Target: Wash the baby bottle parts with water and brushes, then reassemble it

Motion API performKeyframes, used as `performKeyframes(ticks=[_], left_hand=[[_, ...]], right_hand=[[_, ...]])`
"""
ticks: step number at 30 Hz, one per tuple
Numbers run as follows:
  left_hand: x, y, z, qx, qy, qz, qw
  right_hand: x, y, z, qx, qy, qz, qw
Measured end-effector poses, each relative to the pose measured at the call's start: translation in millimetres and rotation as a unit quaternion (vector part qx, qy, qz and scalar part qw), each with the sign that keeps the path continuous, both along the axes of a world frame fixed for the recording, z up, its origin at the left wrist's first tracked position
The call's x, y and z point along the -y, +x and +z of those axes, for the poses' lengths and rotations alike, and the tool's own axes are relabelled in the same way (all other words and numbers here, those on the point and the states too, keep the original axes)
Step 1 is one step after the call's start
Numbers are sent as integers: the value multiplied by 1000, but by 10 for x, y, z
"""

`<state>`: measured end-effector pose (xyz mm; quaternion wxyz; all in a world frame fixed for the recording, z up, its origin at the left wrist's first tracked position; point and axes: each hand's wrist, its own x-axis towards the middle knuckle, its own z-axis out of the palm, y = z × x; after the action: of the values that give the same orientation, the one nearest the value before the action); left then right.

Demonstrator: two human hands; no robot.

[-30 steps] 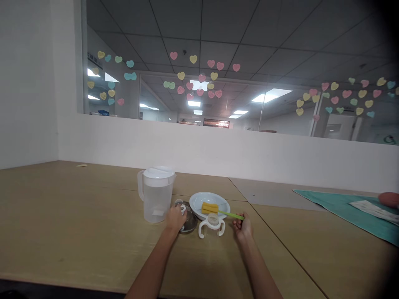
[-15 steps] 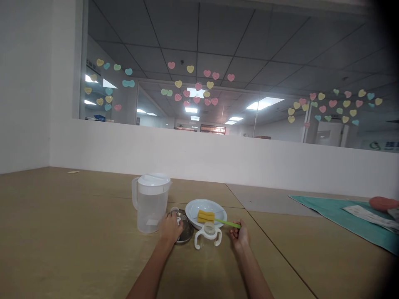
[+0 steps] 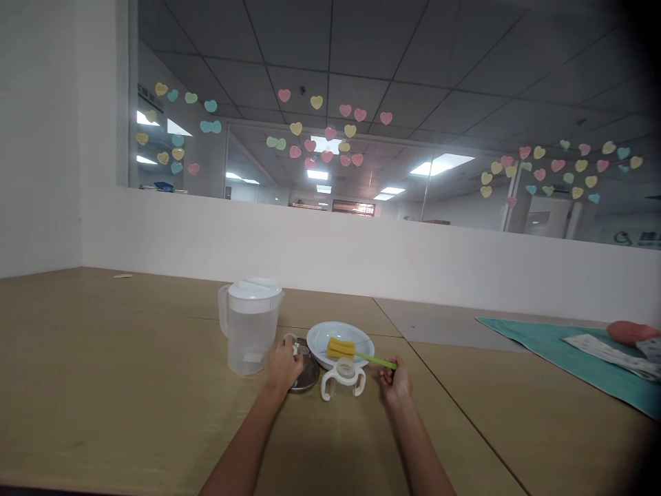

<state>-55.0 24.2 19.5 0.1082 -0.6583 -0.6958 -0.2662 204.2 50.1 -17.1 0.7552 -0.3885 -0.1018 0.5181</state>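
Observation:
My right hand (image 3: 395, 380) is closed round the end of the green handle of a sponge brush (image 3: 341, 348). Its yellow sponge head rests in a white bowl (image 3: 316, 332). Just in front of the bowl, a clear baby bottle (image 3: 345, 372) with two white side handles stands upright, its mouth uncovered. Over the left side of a round metal dish (image 3: 311, 379), my left hand (image 3: 282, 364) has its fingers curled down onto small white and clear parts. Whatever those fingers grip is mostly hidden.
A translucent lidded pitcher (image 3: 253, 334) stands left of the dish, close to my left hand. Far right, a teal cloth (image 3: 542, 348) carries a patterned white cloth and a reddish item (image 3: 631, 333). A low wall with a window (image 3: 330, 255) closes off the table's back.
My view has tilted slightly, so the table and objects sit higher in the picture. Both hands keep nearly the same places, and the brush stays in my right hand.

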Motion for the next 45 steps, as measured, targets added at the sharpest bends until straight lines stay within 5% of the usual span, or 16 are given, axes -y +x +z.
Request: performKeyframes(ticks=[10,19,21,24,27,29,34,45], left_hand=[[-13,-7,-35,-17,-69,3,997],[20,2,5,6,-3,-10,1000],[72,19,46,36,77,-47,995],[202,137,70,60,170,-206,962],[345,388,10,70,194,-361,910],[413,578,-60,77,182,-409,891],[450,834,-183,202,153,-407,878],[435,801,-283,282,79,-415,861]], right_hand=[[20,7,29,-9,-7,8,1000],[-2,7,-7,8,0,5,1000],[-6,8,-16,9,2,5,1000],[-8,4,-22,6,5,3,1000],[-16,-2,-25,-2,7,-1,1000],[-23,-5,-27,-6,10,-3,1000],[-40,1,-38,-3,23,-5,1000],[-48,29,-40,-6,32,2,999]])
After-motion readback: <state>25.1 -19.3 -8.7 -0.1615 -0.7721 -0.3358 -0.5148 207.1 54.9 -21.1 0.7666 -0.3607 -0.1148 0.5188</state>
